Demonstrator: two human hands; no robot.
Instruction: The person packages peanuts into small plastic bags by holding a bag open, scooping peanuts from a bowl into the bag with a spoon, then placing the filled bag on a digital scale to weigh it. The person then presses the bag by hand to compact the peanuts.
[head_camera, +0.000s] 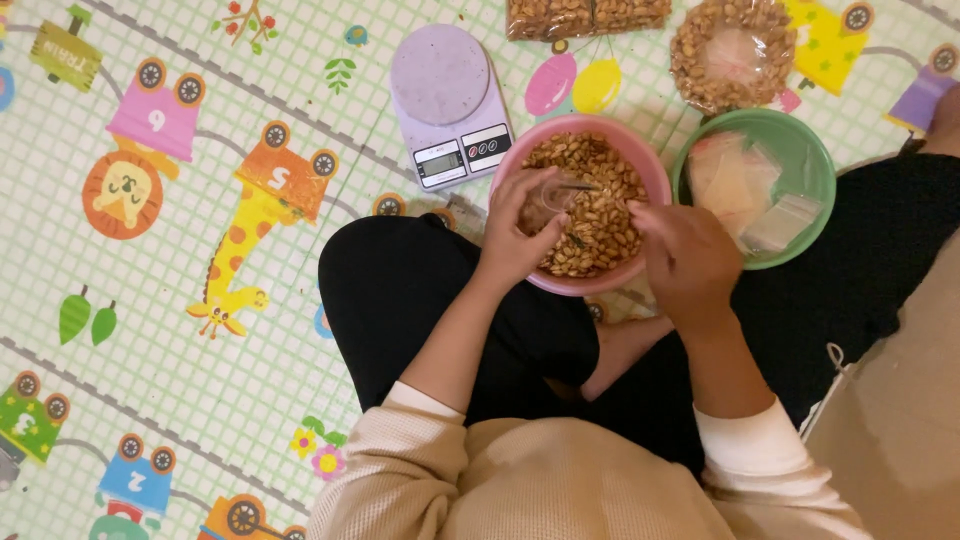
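A pink bowl (640, 165) full of peanuts (600, 190) rests on my crossed legs. My left hand (520, 225) holds a small clear plastic bag (550, 195) open over the nuts at the bowl's left side. My right hand (685, 255) is at the bowl's right rim with its fingers curled in over the peanuts; whether it holds any nuts is hidden. To the right, a green bowl (815, 150) holds several empty clear bags (745, 190).
A lilac kitchen scale (450, 100) stands on the patterned play mat (180, 250) left of the pink bowl. Packed peanut bags (585, 15) lie at the top edge. A ring of filled peanut packets (735, 50) sits above the green bowl. Beige fabric (900, 420) lies at the right.
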